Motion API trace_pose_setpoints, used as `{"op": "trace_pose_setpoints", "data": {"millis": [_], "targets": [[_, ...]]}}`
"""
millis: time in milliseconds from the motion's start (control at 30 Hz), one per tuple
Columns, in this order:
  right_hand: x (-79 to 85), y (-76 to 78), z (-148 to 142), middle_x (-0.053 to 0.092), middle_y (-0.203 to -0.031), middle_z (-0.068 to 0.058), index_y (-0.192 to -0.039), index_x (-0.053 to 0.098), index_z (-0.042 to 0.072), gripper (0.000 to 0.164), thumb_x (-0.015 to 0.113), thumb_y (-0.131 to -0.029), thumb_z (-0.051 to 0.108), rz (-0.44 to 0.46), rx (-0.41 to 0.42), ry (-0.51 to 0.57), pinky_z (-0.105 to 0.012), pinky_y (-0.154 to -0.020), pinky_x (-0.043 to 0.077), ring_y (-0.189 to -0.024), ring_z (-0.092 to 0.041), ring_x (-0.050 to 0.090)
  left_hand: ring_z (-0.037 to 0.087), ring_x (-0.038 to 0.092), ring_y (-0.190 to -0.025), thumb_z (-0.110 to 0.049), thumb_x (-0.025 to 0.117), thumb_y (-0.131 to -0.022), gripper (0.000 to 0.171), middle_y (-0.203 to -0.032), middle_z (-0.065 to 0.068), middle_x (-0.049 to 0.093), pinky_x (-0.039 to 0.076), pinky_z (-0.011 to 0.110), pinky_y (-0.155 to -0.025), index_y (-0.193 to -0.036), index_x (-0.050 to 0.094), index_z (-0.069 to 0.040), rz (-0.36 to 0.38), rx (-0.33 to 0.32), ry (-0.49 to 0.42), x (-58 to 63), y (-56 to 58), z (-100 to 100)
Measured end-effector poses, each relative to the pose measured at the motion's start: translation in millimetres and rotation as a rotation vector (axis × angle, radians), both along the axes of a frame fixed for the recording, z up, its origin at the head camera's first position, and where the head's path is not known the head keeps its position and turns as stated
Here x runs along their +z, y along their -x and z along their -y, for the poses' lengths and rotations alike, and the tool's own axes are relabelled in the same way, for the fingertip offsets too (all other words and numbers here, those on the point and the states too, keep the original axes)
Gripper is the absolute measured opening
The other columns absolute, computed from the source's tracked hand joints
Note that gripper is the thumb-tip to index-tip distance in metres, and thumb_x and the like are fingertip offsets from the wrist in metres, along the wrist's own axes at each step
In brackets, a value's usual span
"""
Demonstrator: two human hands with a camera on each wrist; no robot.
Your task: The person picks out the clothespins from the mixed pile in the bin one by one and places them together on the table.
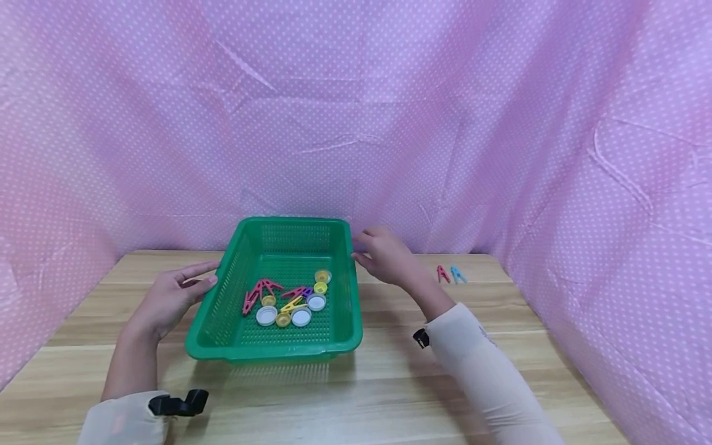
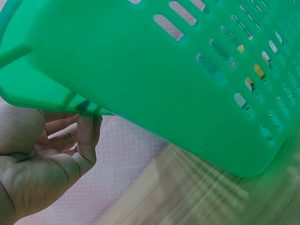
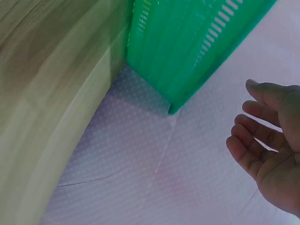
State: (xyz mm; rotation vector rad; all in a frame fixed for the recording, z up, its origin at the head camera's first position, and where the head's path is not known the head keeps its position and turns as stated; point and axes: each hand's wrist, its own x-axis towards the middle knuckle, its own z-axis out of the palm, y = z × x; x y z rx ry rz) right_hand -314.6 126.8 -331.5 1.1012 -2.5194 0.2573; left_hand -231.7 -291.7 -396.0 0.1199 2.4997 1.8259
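A green plastic basket [image 1: 278, 353] with slotted walls sits in the middle of the head view. Inside it lie several pink clothespins [image 1: 250, 301], a yellow clothespin [image 1: 293, 304], white bottle caps [image 1: 301, 317] and yellowish caps [image 1: 283, 319]. At the basket's left rim, my left hand [image 1: 169, 300] pinches the edge between thumb and fingers; the left wrist view shows the fingertips right at the rim. My right hand [image 3: 276, 140] is beside the basket's right side, fingers loosely bent and holding nothing, with a gap to the basket in the right wrist view.
A red clothespin [image 1: 442, 274] and a blue clothespin [image 1: 458, 274] lie on the wooden table [image 1: 423, 395] at the back right. Pink dotted cloth [image 1: 356, 123] hangs behind the table and along its sides.
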Motion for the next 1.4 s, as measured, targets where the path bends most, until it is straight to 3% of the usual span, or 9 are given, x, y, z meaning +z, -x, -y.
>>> {"op": "trace_pose_setpoints", "data": {"millis": [300,533,833,1067,1400], "targets": [[0.5,-9.2,38.2,0.069,-0.119,-0.009,-0.128,0.069,0.004,0.034,0.072,-0.098,0.020,0.041,0.119,-0.179,-0.035,-0.096,0.055,-0.110,-0.024,0.063,-0.002,0.066,-0.105,-0.041,0.063,-0.102,0.067,-0.125,-0.003,0.068,0.056,0.019,-0.090,-0.154,0.044,-0.002,0.001,0.002,0.023,-0.3,-0.6,0.1],[-6.8,-10.7,64.3,0.067,-0.129,-0.008,-0.134,0.066,0.006,0.038,0.068,-0.102,0.025,0.193,0.162,-0.307,-0.033,-0.104,0.052,-0.121,-0.023,0.060,-0.002,0.065,-0.106,-0.041,0.063,-0.102,0.068,-0.125,-0.002,0.068,0.055,0.019,-0.091,-0.154,0.043,-0.002,0.009,0.002,0.022,0.7,-0.2,-0.5],[-28.7,0.4,89.3,0.065,-0.137,-0.005,-0.137,0.065,0.009,0.039,0.070,-0.100,0.020,0.344,0.223,-0.357,-0.031,-0.111,0.046,-0.131,-0.018,0.057,-0.002,0.065,-0.105,-0.041,0.063,-0.103,0.068,-0.123,-0.002,0.068,0.055,0.019,-0.091,-0.154,0.044,-0.002,0.012,0.004,0.016,1.2,0.1,-0.3],[-37.9,10.3,99.5,0.071,-0.126,-0.005,-0.130,0.070,0.006,0.032,0.072,-0.099,0.016,0.422,0.310,-0.357,-0.025,-0.102,0.051,-0.118,-0.017,0.065,-0.001,0.066,-0.105,-0.040,0.063,-0.103,0.066,-0.122,-0.004,0.069,0.056,0.019,-0.091,-0.154,0.044,-0.001,0.005,-0.002,0.011,0.9,1.7,0.5],[-49.2,14.2,115.2,0.068,-0.132,0.002,-0.133,0.069,0.013,0.035,0.072,-0.099,0.017,0.536,0.295,-0.422,-0.020,-0.096,0.052,-0.116,-0.008,0.063,0.000,0.066,-0.105,-0.040,0.063,-0.103,0.068,-0.122,-0.004,0.069,0.055,0.019,-0.091,-0.154,0.043,-0.001,0.019,-0.004,-0.006,1.1,2.5,1.1]]}}
